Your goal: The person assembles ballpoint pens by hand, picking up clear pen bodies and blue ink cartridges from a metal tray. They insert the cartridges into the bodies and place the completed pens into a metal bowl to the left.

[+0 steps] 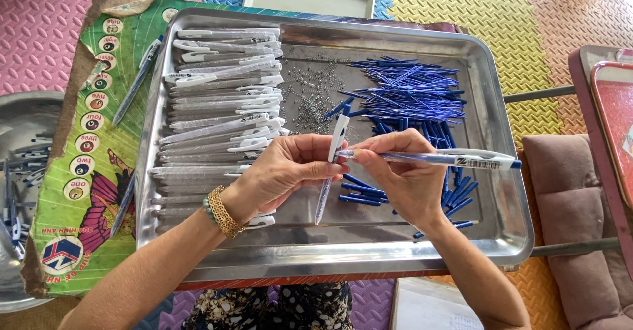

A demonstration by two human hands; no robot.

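Observation:
My left hand grips a clear pen with a white clip, held nearly upright over the metal tray. My right hand pinches a second clear pen that lies level and points right, its tip touching the first one. Both hands meet above the tray's middle. On the tray's left lies a stack of clear pen barrels with white clips. Small metal springs are scattered in the middle. A heap of blue refills fills the right side.
The tray rests on a printed green cardboard sheet with two loose pens on it. A round metal bowl with pens stands at the left. A cushion and a red-edged board are at the right.

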